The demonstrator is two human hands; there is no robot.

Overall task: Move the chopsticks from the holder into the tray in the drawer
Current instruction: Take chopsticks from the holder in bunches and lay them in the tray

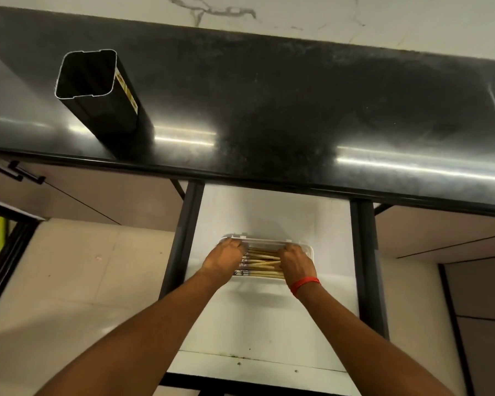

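A tall black square holder [97,98] stands on the black counter at the left, and its inside looks empty. Below the counter the white drawer [269,315] is pulled out. A small white tray [307,250] lies on the drawer floor with several pale wooden chopsticks [262,262] lying flat and sideways in it. My left hand [226,258] rests over the left ends of the chopsticks, fingers curled down onto them. My right hand [296,262], with a red band at the wrist, covers their right ends the same way. The fingertips are hidden.
The glossy black counter [269,110] runs across the view, with a marble wall behind it. Dark drawer rails [183,238] flank the drawer on both sides. Closed cabinet fronts with black handles [15,172] sit at the left and right. Beige tiled floor lies below at the left.
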